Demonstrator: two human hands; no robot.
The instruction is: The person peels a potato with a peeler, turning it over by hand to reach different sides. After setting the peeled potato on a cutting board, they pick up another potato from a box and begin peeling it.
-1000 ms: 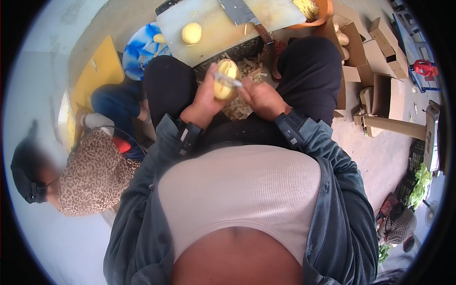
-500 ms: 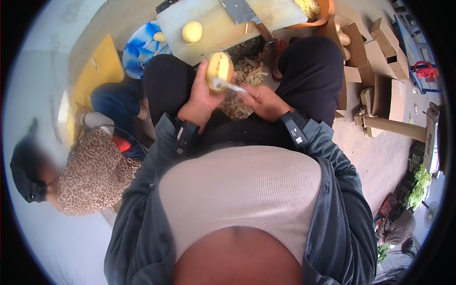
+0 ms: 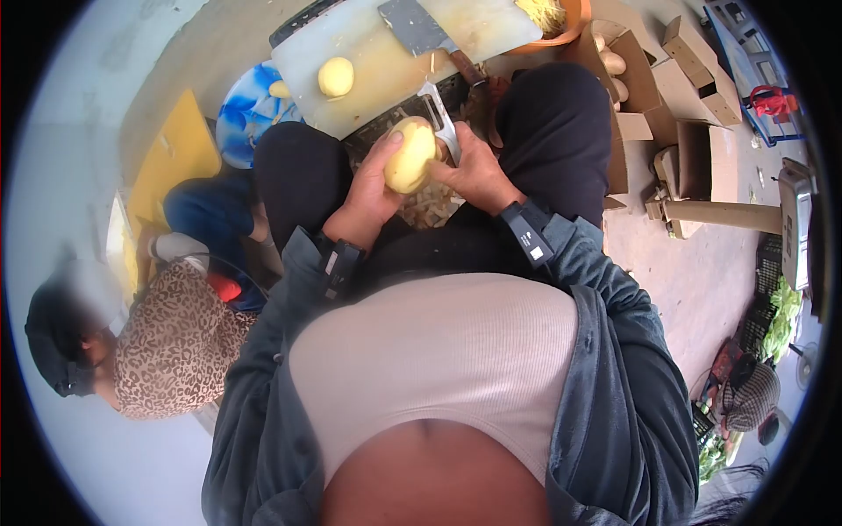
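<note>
Between my knees, my left hand [image 3: 374, 188] is wrapped round a mostly peeled potato [image 3: 410, 159], yellow with a bit of brown skin at its top. My right hand [image 3: 476, 169] grips a metal peeler [image 3: 440, 118], its head pointing up and away from the potato, while the thumb reaches the potato's right side. Peelings [image 3: 428, 207] lie below in a dark container, partly hidden by my hands. Ahead, a peeled potato [image 3: 336, 77] and a cleaver [image 3: 412, 26] rest on the cutting board [image 3: 377, 66].
A blue and white basin [image 3: 241, 114] stands left of the board, an orange bowl [image 3: 574, 19] of yellow shreds at its right. Cardboard boxes [image 3: 653, 79], one with potatoes, stand right. A person [image 3: 180, 337] sits at my left; another [image 3: 750, 399] is far right.
The peeler has swung off the potato and now points up. The potato shows more yellow flesh and has turned in my left hand. The view has shifted slightly.
</note>
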